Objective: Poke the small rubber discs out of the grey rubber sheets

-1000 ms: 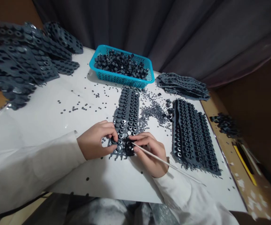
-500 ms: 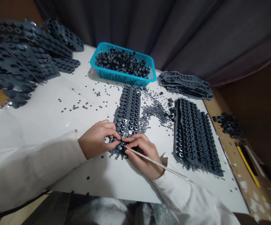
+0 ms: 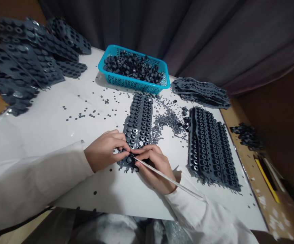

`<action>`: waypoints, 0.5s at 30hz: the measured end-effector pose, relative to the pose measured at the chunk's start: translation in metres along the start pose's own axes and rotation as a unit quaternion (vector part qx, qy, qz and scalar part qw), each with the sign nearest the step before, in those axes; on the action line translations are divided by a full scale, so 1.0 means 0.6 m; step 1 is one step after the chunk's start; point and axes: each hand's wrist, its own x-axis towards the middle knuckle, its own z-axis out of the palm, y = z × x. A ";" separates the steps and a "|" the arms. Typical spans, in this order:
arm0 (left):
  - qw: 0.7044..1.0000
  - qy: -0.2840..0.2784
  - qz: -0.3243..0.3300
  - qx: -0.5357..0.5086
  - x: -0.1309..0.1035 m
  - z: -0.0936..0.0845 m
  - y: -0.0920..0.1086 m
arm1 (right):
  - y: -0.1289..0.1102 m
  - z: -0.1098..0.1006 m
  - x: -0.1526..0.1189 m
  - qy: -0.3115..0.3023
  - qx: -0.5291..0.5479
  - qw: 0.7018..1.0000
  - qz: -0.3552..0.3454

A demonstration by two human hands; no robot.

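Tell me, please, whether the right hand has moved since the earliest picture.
Yes: judged against the blue basket, the right hand has shifted left, closer to the left hand.

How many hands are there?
2: bare left hand and bare right hand, at the near end of the middle grey studded sheet; the right holds a thin white stick.
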 end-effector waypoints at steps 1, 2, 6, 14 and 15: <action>1.000 0.000 -0.001 0.000 0.000 0.000 0.000 | 0.000 0.000 0.000 0.000 0.001 1.000 0.001; 1.000 0.000 -0.004 0.001 -0.001 0.000 0.001 | 0.000 0.000 -0.001 0.001 0.003 1.000 0.000; 1.000 0.002 -0.014 0.014 -0.002 0.002 0.006 | -0.001 -0.003 -0.001 0.012 0.014 1.000 -0.005; 0.999 0.010 -0.031 0.006 0.001 0.002 0.014 | 0.011 -0.026 0.002 0.173 0.040 0.983 0.045; 1.000 0.013 -0.028 0.000 0.000 0.001 0.014 | 0.015 -0.027 0.001 0.202 0.060 0.976 0.057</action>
